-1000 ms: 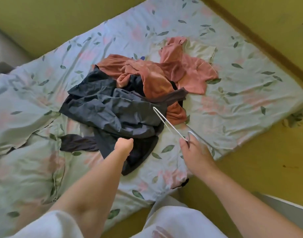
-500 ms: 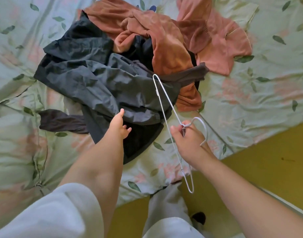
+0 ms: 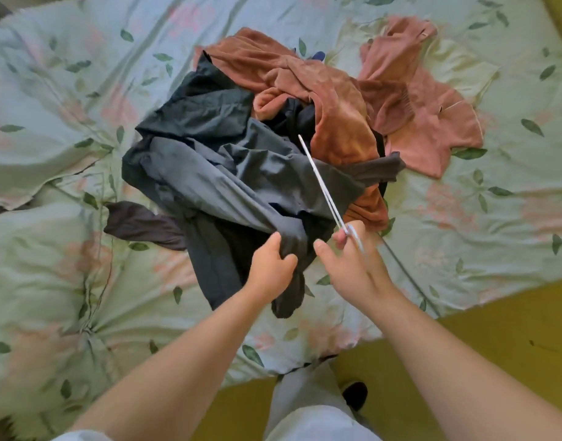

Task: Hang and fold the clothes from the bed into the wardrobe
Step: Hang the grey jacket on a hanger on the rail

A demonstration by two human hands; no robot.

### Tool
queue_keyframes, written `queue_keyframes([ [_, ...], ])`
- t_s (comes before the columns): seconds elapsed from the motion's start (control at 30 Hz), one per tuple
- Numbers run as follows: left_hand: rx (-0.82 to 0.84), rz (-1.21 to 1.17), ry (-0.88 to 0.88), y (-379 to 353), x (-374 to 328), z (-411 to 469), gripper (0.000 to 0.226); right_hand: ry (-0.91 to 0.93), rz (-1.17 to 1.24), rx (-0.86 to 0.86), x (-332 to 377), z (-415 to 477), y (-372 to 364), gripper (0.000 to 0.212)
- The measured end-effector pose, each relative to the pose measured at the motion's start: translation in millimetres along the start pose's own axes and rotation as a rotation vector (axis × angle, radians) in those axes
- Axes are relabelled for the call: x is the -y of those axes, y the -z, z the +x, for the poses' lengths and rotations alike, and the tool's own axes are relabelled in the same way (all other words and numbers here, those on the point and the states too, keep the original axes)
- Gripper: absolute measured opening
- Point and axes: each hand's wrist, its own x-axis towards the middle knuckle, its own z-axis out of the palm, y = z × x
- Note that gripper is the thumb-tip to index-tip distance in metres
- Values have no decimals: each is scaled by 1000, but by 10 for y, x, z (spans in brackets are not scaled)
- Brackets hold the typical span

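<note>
The bed [image 3: 82,90] bore every garment at its middle. Nearest the bed's front edge lay the dark grey garment [image 3: 225,173], with the rust-brown garment [image 3: 337,122] and pink top [image 3: 432,128] toward the bed's far side. The left hand [image 3: 270,264] gripped a bunched fold of the grey one, likely to draw it free; the right hand [image 3: 353,268] pinched a white wire hanger [image 3: 322,183] by its neck, ready for threading.
</note>
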Motion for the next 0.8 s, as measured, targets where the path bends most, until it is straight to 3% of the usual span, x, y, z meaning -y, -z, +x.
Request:
queue_keyframes([
  [0.03,76,23,-56,-55,-35,-213,8,31,-24,7,60,1,-8,37],
  [0.13,292,-7,-151,-205,-139,-784,27,21,-161,124,219,-31,-43,49],
  [0.23,448,-75,-127,-308,-179,-1141,28,-19,-437,319,274,-144,-78,32],
  [0.3,606,-239,-25,-315,-120,-1244,33,-5,-460,317,290,-253,-46,19],
  [0.37,708,-448,187,-247,12,-1242,38,-31,-372,258,279,-345,-5,19],
  [0.47,413,-748,660,-149,399,-929,33,-32,-249,217,329,-435,132,21],
  [0.5,331,-883,722,-76,495,-813,35,-44,-214,220,343,-465,200,22],
  [0.57,209,-1319,675,48,619,-574,49,-64,-219,238,367,-562,361,15],
  [0.63,-8,-1682,655,163,668,-371,70,-80,-281,193,337,-687,579,25],
  [0.7,-171,-1846,648,280,688,-235,84,-130,-254,84,267,-798,821,17],
  [0.8,-242,-1826,668,367,636,-157,63,-221,-270,11,93,-955,1133,36],
])
